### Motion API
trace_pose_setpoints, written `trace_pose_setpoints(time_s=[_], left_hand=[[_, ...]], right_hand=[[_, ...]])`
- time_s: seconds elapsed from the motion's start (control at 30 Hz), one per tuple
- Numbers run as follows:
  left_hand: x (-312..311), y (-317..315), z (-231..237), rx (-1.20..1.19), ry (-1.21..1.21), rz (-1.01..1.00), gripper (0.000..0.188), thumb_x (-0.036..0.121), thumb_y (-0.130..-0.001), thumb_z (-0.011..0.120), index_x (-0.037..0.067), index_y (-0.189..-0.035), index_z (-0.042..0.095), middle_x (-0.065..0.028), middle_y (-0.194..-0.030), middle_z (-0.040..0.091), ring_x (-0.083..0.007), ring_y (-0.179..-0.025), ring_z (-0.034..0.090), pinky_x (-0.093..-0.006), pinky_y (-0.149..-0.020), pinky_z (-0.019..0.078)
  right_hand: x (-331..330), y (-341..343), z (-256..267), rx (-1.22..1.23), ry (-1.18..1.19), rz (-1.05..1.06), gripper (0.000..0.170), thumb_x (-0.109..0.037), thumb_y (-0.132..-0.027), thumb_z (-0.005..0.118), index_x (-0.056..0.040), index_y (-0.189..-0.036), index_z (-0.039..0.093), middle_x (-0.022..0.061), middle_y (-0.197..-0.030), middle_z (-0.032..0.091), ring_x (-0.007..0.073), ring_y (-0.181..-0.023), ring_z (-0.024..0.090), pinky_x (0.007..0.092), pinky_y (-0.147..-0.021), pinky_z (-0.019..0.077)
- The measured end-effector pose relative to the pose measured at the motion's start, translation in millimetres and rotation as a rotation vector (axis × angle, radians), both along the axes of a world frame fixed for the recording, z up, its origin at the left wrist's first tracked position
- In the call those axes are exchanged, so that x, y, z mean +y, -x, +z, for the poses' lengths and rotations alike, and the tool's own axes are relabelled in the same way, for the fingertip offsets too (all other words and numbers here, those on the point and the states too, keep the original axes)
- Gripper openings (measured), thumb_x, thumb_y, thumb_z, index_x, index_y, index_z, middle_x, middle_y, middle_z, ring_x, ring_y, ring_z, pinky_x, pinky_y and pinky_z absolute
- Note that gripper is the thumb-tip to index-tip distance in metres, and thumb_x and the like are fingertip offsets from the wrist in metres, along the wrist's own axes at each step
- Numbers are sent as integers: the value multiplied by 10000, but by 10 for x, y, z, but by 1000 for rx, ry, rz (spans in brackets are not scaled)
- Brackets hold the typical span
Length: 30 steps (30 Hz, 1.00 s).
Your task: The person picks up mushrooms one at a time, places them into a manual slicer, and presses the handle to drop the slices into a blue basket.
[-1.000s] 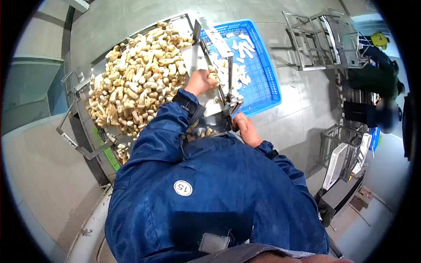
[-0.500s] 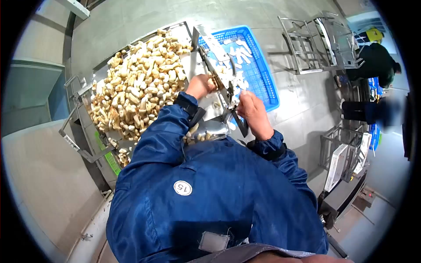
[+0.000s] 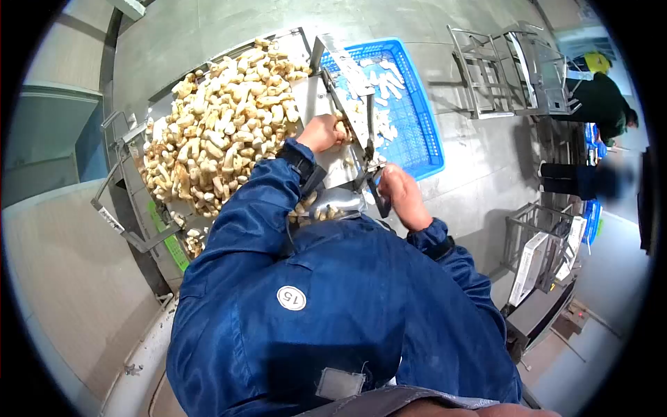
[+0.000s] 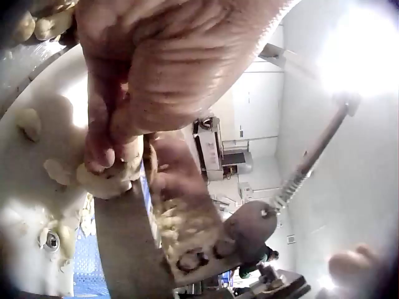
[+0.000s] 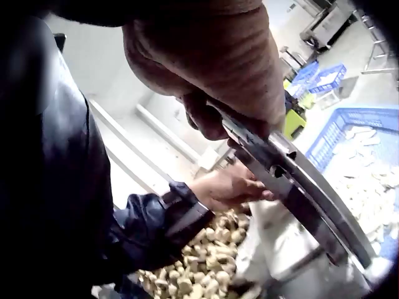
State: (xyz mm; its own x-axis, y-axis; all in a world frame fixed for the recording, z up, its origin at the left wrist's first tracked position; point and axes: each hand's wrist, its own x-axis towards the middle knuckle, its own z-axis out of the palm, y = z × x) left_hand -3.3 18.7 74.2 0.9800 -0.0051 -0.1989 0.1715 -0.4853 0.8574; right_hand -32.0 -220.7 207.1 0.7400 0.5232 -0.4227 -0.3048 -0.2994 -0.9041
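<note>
My left hand [image 3: 321,133] pinches a stubby pale-brown mushroom [image 4: 103,185] at the edge of a white board [image 3: 313,101], right beside the blade [image 4: 124,249] of a hinged lever cutter. Thin offcuts [image 4: 59,169] lie on the board near the fingertips. My right hand [image 3: 404,197] grips the cutter's handle at the end nearest my body; in the right wrist view, its fingers wrap the metal arm [image 5: 299,202]. A big heap of mushrooms [image 3: 222,132] lies left of my left hand. Pale slices [image 3: 385,80] sit in the blue crate beyond the blade.
The blue crate [image 3: 434,139] stands on the right, on the tiled floor. A clear bag-like sheet [image 3: 340,201] with mushroom pieces is against my jacket. Metal frames [image 3: 479,76] and people in dark clothes [image 3: 597,104] are farther right.
My right hand rose with the cutter's handle half a second ago and has since come partway back down. The left hand stays at the blade with only a slight shift.
</note>
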Motion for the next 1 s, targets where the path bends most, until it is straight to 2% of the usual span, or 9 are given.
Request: trace_pose_setpoints(time_s=[0.27,0.37,0.47,0.5,0.57,0.63,0.8,0.9,1.0], left_hand=[[-32,-30,9,158,155,48,175,60,-825,658,-97,-894,621,-167,-797,668,-203,-687,684,-307,-624,567],[-21,-7,-114,166,235,59,224,115,-819,684,-75,-919,620,-164,-783,667,-201,-698,683,-304,-629,550],[23,3,-170,108,-44,22,337,218,-773,740,-50,-939,623,-137,-756,676,-235,-724,682,-338,-666,528],[7,63,-64,146,32,53,452,168,-819,707,-52,-1188,566,-107,-884,664,-173,-745,641,-294,-682,516],[-8,95,-136,182,-145,117,676,165,-816,731,-30,-1377,407,-141,-1051,644,-200,-807,658,-303,-712,529],[-52,129,1,-40,-27,154,780,155,-819,739,12,-1448,301,-167,-1177,597,-219,-889,664,-312,-738,539],[-114,136,-39,55,220,233,722,32,-786,717,57,-1416,367,-142,-1131,603,-174,-840,652,-294,-743,542],[-111,127,22,103,164,181,715,50,-836,696,44,-1441,315,-172,-1237,554,-183,-961,647,-282,-765,538],[-133,137,-74,53,185,225,705,36,-805,704,71,-1413,348,-139,-1175,580,-162,-886,644,-289,-757,540]], right_hand=[[-435,337,-1195,-90,-51,90,348,-294,-1027,355,-61,-786,448,-4,-700,406,113,-661,374,279,-624,357],[-439,337,-1190,-30,-43,78,366,-307,-1028,343,-56,-783,447,5,-703,406,129,-671,377,291,-650,367],[-459,362,-1264,-94,-32,60,362,-303,-1031,341,-54,-788,443,5,-706,402,130,-677,378,294,-660,369],[-446,369,-1266,-111,-32,62,361,-302,-1032,340,-54,-790,443,5,-707,402,130,-679,379,294,-660,369],[-448,376,-1252,-55,-46,46,355,-308,-1034,344,-55,-809,450,8,-730,405,134,-692,384,301,-672,378],[-475,392,-1331,-102,-64,51,350,-310,-1035,351,-56,-818,454,9,-743,405,136,-701,385,304,-680,383],[-477,402,-1339,-90,-69,54,353,-328,-1030,357,-46,-844,458,25,-769,420,144,-734,407,304,-710,386],[-453,427,-1290,-101,-47,20,348,-330,-1031,362,-45,-856,459,27,-770,421,147,-736,406,310,-715,387],[-432,425,-1249,-69,-82,0,348,-327,-1029,365,-41,-858,466,34,-771,431,151,-740,409,316,-726,391]])
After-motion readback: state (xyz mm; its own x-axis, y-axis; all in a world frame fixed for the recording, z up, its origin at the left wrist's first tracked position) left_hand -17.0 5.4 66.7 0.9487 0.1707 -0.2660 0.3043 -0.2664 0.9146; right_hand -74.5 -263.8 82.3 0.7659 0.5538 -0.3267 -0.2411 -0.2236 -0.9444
